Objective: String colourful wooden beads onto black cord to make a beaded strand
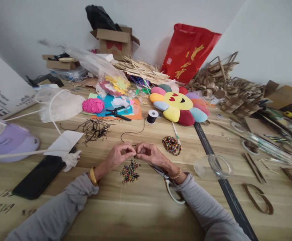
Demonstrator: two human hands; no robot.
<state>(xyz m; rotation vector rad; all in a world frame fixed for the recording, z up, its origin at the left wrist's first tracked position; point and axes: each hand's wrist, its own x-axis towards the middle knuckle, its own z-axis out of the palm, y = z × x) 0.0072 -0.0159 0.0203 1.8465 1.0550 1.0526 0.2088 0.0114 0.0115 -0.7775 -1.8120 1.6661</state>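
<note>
L hand [119, 155] & R hand [149, 154] met over the mid of the pale wood-grain desk [135, 216], fingers of both pinched tip to tip, grasping a small dark piece [135, 156], too tiny to ID. Loose pile of small round multicoloured beads [130, 171] lay on the desk just on the near side of the hands. Thin black cord [132, 133] ran from a white spool wound w/ black [152, 116], far side, down to just behind the L hand; couldn't tell if it was held. White-handled metal scissors [168, 188] lay by the R wrist, partly hidden under it. Coiled multicoloured bead strand [171, 145] sat right & a bit farther. Tangled black cord heap [95, 129] was far left of the hands, w/ a bright pink yarn ball [93, 105] beyond; black rectangular phone [36, 177] near left, partly under white paper [65, 143]
</note>
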